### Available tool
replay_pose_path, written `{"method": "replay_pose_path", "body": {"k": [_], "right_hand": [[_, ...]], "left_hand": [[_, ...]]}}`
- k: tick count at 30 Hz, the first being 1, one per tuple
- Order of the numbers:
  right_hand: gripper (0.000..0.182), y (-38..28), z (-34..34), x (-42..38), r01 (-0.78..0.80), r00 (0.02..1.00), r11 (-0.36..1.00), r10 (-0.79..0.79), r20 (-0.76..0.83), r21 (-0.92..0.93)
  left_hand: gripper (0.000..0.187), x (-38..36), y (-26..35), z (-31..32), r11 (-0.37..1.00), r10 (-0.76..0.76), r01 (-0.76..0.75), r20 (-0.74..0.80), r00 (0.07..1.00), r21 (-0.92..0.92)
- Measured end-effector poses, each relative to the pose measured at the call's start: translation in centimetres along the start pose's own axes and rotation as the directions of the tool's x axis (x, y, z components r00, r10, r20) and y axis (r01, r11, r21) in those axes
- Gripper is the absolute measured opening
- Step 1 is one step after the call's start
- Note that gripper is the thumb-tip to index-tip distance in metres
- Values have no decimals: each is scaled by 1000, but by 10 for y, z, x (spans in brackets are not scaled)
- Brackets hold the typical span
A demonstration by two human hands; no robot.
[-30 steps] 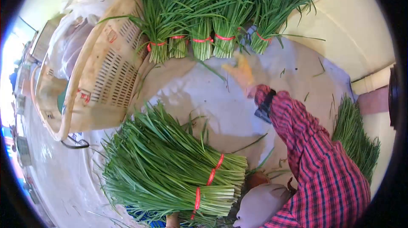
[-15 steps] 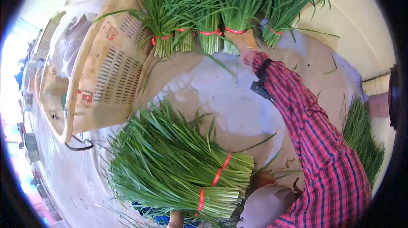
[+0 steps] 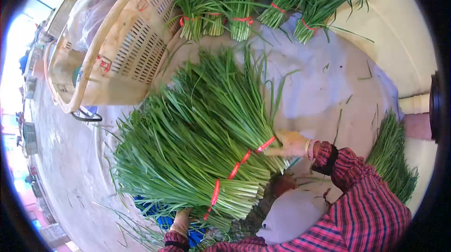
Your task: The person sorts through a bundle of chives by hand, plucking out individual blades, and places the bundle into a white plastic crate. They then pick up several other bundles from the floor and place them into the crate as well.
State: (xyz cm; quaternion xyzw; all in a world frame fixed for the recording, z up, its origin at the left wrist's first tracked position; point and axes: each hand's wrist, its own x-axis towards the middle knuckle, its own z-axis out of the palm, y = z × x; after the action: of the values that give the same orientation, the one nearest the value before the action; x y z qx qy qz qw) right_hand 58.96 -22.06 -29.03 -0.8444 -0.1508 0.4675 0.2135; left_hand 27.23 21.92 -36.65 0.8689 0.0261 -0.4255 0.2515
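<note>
My right hand (image 3: 293,144) is wrapped round a bunch of garlic chives (image 3: 244,111) at its red tie, just above the pale cut stems. This bunch lies against the far side of a large stack of tied garlic chives (image 3: 169,153), green leaves pointing left and stem ends right. At the lower edge, my left hand (image 3: 181,221) presses up against the near side of that stack. Its fingers are hidden beneath the leaves. Red ties (image 3: 216,192) run across the stacked bunches.
Several more tied bunches (image 3: 242,19) lie along the far side of a pale cloth (image 3: 319,82). A yellowish slotted plastic basket (image 3: 117,73) with a plastic bag (image 3: 89,21) in it stands at the left. Loose greens (image 3: 394,158) lie at the right by a pipe (image 3: 416,104).
My right hand has taken a bunch from the far row and brought it back toward me against the stack. My left hand and the stack now show higher in view.
</note>
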Motion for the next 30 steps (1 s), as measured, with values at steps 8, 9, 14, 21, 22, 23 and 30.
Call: {"method": "replay_pose_path", "body": {"k": [8,9,14,21,22,23,30], "right_hand": [[100,-34,12,58,128,933,952,-22,-359,276],[99,-27,24,73,132,928,969,-47,-370,210],[86,-63,29,60,299,932,954,-296,-208,-19],[90,-52,53,43,321,941,909,-337,15,266],[90,-50,52,45,317,943,909,-332,8,272],[85,-46,50,46,310,946,909,-324,2,280],[34,55,-47,88,241,797,918,-2,-604,314]], "left_hand": [[31,-1,19,21,406,-367,97,-64,928,-909],[32,1,33,8,246,-443,177,51,895,-953],[33,-11,48,31,156,-425,15,-53,904,-988],[34,-4,65,17,284,-462,267,112,880,-921],[34,-1,66,14,290,-465,287,128,876,-913],[34,2,67,11,300,-469,301,135,873,-905],[34,20,72,-7,359,-482,372,171,859,-856]]}}
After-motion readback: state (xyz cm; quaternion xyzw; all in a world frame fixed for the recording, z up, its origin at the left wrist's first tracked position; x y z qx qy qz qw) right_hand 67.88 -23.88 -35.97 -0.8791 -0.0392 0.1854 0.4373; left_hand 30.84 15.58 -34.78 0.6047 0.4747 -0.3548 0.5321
